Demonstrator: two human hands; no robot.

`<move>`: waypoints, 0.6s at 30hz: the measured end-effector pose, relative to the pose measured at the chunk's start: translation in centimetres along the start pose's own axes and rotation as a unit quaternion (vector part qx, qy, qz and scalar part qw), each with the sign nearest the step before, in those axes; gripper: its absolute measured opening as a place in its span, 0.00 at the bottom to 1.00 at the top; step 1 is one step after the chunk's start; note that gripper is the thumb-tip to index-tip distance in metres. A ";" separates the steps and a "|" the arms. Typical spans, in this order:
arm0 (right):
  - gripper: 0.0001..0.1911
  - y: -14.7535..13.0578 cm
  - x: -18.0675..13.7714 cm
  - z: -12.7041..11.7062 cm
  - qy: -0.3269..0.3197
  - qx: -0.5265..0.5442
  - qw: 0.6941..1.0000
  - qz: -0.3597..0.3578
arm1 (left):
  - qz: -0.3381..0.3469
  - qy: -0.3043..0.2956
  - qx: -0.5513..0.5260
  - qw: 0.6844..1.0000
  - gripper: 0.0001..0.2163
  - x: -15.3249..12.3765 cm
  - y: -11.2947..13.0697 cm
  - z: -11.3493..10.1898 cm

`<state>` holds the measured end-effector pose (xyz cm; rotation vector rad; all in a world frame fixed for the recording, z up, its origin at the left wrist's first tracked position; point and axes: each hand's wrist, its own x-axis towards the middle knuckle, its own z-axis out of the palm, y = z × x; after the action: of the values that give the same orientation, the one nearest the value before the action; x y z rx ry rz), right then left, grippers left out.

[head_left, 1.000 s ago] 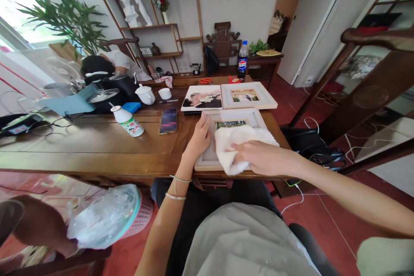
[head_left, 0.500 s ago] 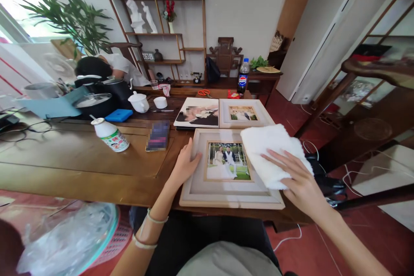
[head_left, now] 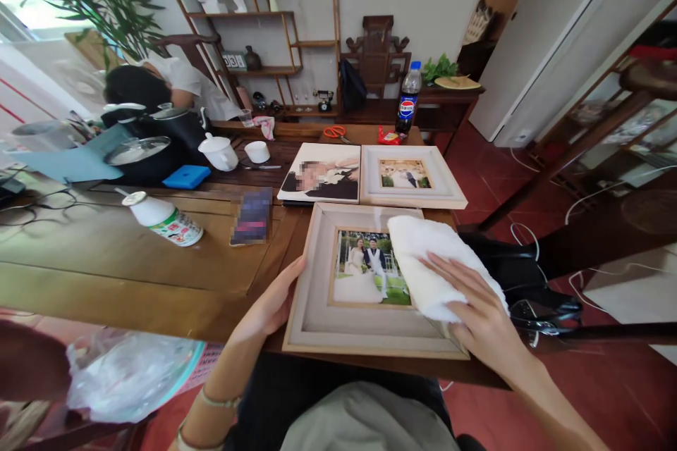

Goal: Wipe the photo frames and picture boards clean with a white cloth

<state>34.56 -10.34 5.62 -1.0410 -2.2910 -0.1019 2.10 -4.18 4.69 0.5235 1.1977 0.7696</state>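
At the table's (head_left: 95, 275) near edge, toward its right corner: frame (head_left: 343, 324) lying face up, photo (head_left: 364, 271) of two people in it. Right hand (head_left: 476, 310) has the cloth (head_left: 423, 261), a white folded wad, gripped with fingers laid across its top. Cloth covers most of the frame's right side and overlaps the photo's right edge. Left hand (head_left: 275, 296) on the frame's left rim, fingertips touching it; can't tell from here if it's pinching the rim or only bracing it.

Just beyond the frame, toward the far edge: print (head_left: 317, 173) on the left, second frame (head_left: 447, 180) on the right, side by side. Beyond those, near the far edge: scissors (head_left: 336, 132) with orange handles, red packet (head_left: 390, 135), cola bottle (head_left: 409, 102) upright.

Left of the frame, well clear of the near edge: phone (head_left: 251, 217) flat, then white bottle (head_left: 163, 218), which looks tilted. Behind them: blue box (head_left: 187, 176), teapot (head_left: 218, 153), cup (head_left: 257, 151), pot (head_left: 140, 158). At the far left side, a person (head_left: 185, 81) in a white top, head bowed. Below the near edge, left: clear plastic bag (head_left: 127, 373) in a basket (head_left: 198, 370).
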 end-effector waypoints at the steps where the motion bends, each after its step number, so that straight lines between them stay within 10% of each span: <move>1: 0.16 -0.2 1.1 0.0 -0.011 -0.006 1.000 -0.005 | -0.006 0.003 -0.011 1.000 0.24 0.0 -0.1 0.1; 11: 0.12 -3.4 10.9 6.0 -0.250 0.064 0.957 -0.133 | 0.009 -0.143 -0.092 0.985 0.26 0.0 -0.5 -1.1; 18: 0.20 -3.9 6.9 -2.6 -0.279 0.180 0.938 -0.095 | 0.035 -0.073 -0.043 0.996 0.29 -0.2 -0.7 -1.0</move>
<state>29.69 -9.29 12.27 -0.7116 -2.7641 0.5893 1.27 -4.81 4.01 0.5432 1.0110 0.8259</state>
